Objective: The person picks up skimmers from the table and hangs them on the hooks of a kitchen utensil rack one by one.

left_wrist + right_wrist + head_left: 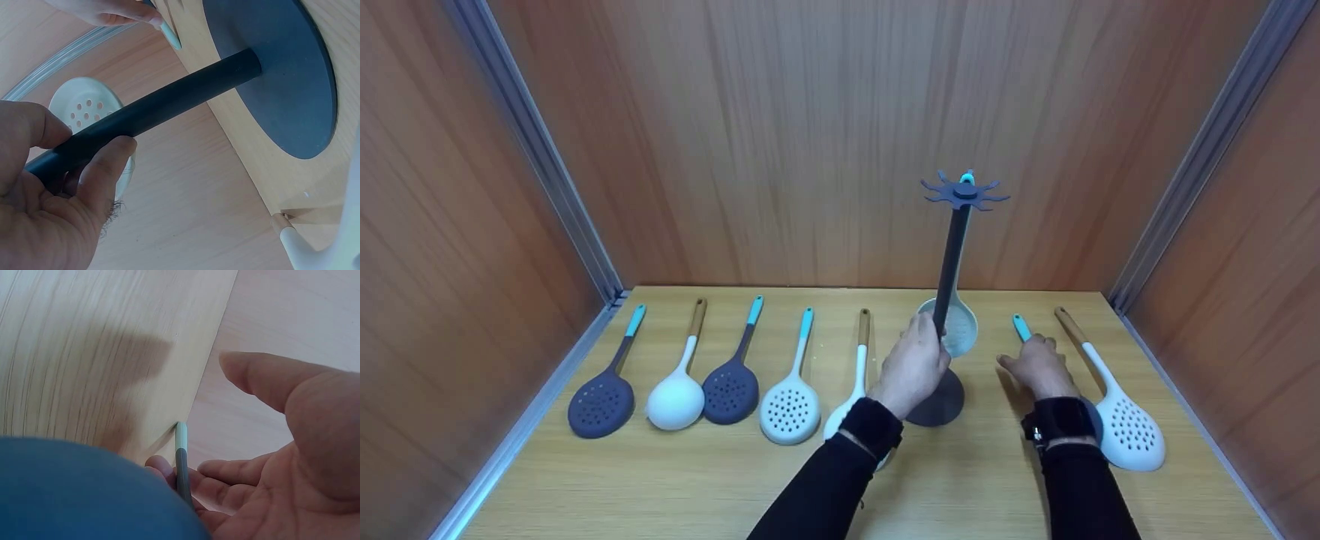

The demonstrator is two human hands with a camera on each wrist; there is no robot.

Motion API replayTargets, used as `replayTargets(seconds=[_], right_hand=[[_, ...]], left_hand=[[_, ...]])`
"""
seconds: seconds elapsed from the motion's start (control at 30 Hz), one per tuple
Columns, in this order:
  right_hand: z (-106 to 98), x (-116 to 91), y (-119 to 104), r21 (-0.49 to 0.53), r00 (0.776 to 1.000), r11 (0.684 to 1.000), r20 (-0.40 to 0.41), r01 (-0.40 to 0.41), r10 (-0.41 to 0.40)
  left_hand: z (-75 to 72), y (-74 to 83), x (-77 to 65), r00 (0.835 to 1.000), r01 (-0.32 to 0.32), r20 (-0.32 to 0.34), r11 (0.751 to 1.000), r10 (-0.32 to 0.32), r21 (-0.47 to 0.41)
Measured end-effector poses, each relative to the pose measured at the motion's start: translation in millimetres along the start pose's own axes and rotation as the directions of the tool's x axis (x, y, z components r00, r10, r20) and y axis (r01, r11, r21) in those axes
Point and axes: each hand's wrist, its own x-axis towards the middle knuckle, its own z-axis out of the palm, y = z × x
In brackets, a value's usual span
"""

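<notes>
My left hand (pixel 913 364) grips the black post (pixel 169 104) of a utensil stand, thumb and fingers around it. The stand's round dark base (pixel 939 401) is on the table, and a ring of curved hooks (pixel 964 192) tops the post. A pale skimmer (pixel 961 330) hangs from the hooks, behind the post. My right hand (pixel 1041 366) is at a dark utensil with a turquoise handle end (pixel 1021 327). In the right wrist view its fingers (pixel 230 489) lie beside the handle, the thumb well apart. The utensil's rounded head (pixel 84 495) is only partly seen.
Left of the stand lie a dark skimmer (pixel 601 405), a white ladle (pixel 676 401), another dark skimmer (pixel 730 391), a white skimmer (pixel 790 410) and a wooden-handled white utensil (pixel 861 367), partly under my left arm. A white skimmer (pixel 1131 435) lies far right. Wood panels (pixel 810 150) enclose the table.
</notes>
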Motion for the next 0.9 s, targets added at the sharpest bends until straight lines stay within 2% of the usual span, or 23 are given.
replayTargets(seconds=[0.1, 0.2, 0.23, 0.33, 0.43, 0.47, 0.6, 0.73, 0.9], right_hand=[[0, 0, 0, 0.015, 1.000, 1.000, -0.003, -0.008, 0.008], [0, 1, 0, 0.020, 1.000, 1.000, -0.006, -0.005, 0.005], [-1, 1, 0, 0.016, 1.000, 1.000, -0.010, 0.001, -0.001], [-2, 1, 0, 0.018, 1.000, 1.000, -0.018, 0.001, -0.001], [-4, 1, -1, 0.017, 0.999, 1.000, -0.034, 0.005, -0.005], [-4, 1, -2, 0.021, 0.999, 1.000, -0.039, 0.007, -0.007], [-7, 0, -4, 0.031, 0.998, 0.999, -0.065, 0.029, -0.027], [-9, -2, -7, 0.060, 0.994, 0.996, -0.093, 0.061, -0.055], [-12, -4, -11, 0.054, 0.982, 0.994, -0.165, 0.097, -0.087]], left_hand=[[2.7, -2.9, 1.4, 1.000, 0.007, 0.007, 1.000, -0.007, -0.022], [11.9, -11.4, 5.3, 1.000, 0.005, 0.008, 0.999, -0.004, -0.045], [27.5, -24.8, 9.8, 1.000, -0.018, -0.010, 0.999, 0.018, -0.051], [35.1, -31.2, 12.0, 1.000, -0.016, -0.005, 0.998, 0.016, -0.058], [30.0, -27.3, 9.8, 1.000, -0.019, -0.008, 0.998, 0.018, -0.058], [14.6, -14.1, 5.2, 1.000, 0.006, 0.012, 0.999, -0.006, -0.051], [3.2, -2.8, 1.3, 0.999, 0.026, 0.026, 0.999, -0.025, -0.019], [0.9, 0.2, 0.7, 0.999, 0.024, 0.025, 1.000, -0.024, 0.003], [2.8, -1.4, 1.2, 1.000, 0.020, 0.020, 1.000, -0.020, -0.007]])
